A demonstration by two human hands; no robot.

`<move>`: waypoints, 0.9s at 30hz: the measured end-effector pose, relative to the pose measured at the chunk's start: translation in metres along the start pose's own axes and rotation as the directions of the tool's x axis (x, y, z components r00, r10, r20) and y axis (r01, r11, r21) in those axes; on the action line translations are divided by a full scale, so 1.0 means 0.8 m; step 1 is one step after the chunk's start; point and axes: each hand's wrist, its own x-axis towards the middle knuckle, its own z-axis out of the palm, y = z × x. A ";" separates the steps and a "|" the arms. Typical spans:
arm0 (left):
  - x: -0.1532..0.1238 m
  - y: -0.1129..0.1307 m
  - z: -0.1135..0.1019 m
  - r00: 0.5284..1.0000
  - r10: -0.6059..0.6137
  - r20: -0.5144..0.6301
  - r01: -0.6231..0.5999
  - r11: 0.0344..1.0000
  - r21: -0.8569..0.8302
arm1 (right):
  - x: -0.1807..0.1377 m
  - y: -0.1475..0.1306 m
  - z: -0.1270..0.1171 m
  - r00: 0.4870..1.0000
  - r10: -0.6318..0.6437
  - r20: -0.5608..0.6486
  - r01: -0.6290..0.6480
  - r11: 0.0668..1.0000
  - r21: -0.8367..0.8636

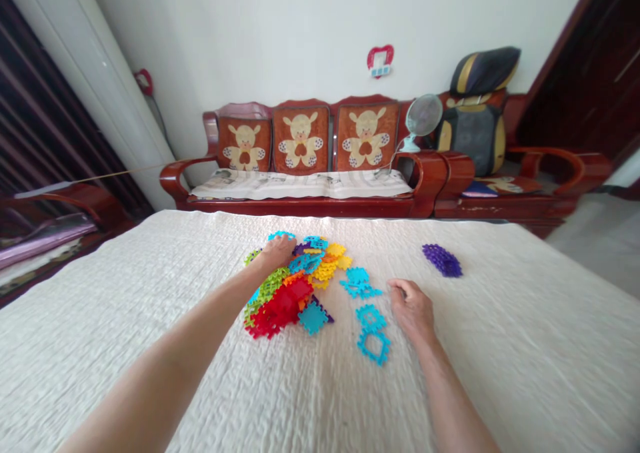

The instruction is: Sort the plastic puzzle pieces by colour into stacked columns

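Where the pile of toothed plastic pieces (295, 280) lies on the quilted white cover (150, 326), I have my left hand (279, 253) at its far edge, the bent fingers on a blue piece (281, 235); I cannot tell how far apart they are or whether they grip it. My left forearm (200, 336) slants in from the near left and screens part of the green pieces (275, 278) from me. Red pieces (285, 305) lie nearest, yellow ones (336, 249) at the far right of the heap, and they overlap enough to hide what is underneath. My right hand (414, 306) is off to the right, fingers loosely curled; nothing shows in it, though I cannot tell what its underside hides. Just left of it, blue pieces (371, 317) form a rough column. Well apart, farther right, lies a purple stack (443, 260). Beyond the cover I see a wooden sofa (300, 206) with three animal-print cushions (301, 140), a small fan (423, 115) by its arm, and an armchair (580, 170) bearing a dark padded seat cover (473, 133).
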 end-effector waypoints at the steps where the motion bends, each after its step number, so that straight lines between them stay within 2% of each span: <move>1: -0.002 -0.002 -0.002 1.000 0.004 -0.008 -0.004 1.000 0.003 | 0.000 -0.001 -0.001 1.000 0.001 0.004 -0.001 1.000 0.000; 6: -0.004 -0.014 -0.024 0.998 0.062 -0.017 -0.062 0.998 -0.010 | 0.002 -0.002 -0.002 1.000 0.009 0.008 -0.009 1.000 -0.005; 10: -0.012 -0.017 -0.060 0.985 0.164 -0.044 -0.167 0.984 -0.068 | 0.002 -0.002 -0.002 1.000 0.001 0.015 -0.001 1.000 -0.004; 13: -0.026 -0.005 -0.090 0.966 0.234 -0.113 -0.251 0.954 -0.165 | 0.002 -0.001 -0.001 1.000 0.017 0.022 -0.017 1.000 0.000; 16: -0.047 0.024 -0.110 0.934 0.311 -0.178 -0.347 0.909 -0.231 | 0.002 -0.002 -0.001 0.999 0.036 0.028 -0.036 0.999 0.002; 20: -0.070 0.075 -0.108 0.887 0.418 -0.199 -0.460 0.840 -0.286 | 0.003 -0.005 -0.006 0.998 0.047 0.037 -0.047 0.999 0.002; 22: -0.076 0.095 -0.100 0.880 0.439 -0.180 -0.474 0.826 -0.305 | 0.004 -0.007 -0.009 0.997 0.055 0.052 -0.055 0.998 -0.003; 25: -0.078 0.101 -0.090 0.864 0.472 -0.173 -0.502 0.787 -0.359 | 0.005 -0.007 -0.010 0.995 0.075 0.067 -0.074 0.997 -0.009; 27: -0.073 0.087 -0.085 0.859 0.468 -0.209 -0.511 0.752 -0.416 | 0.006 -0.005 -0.010 0.994 0.088 0.068 -0.088 0.996 -0.011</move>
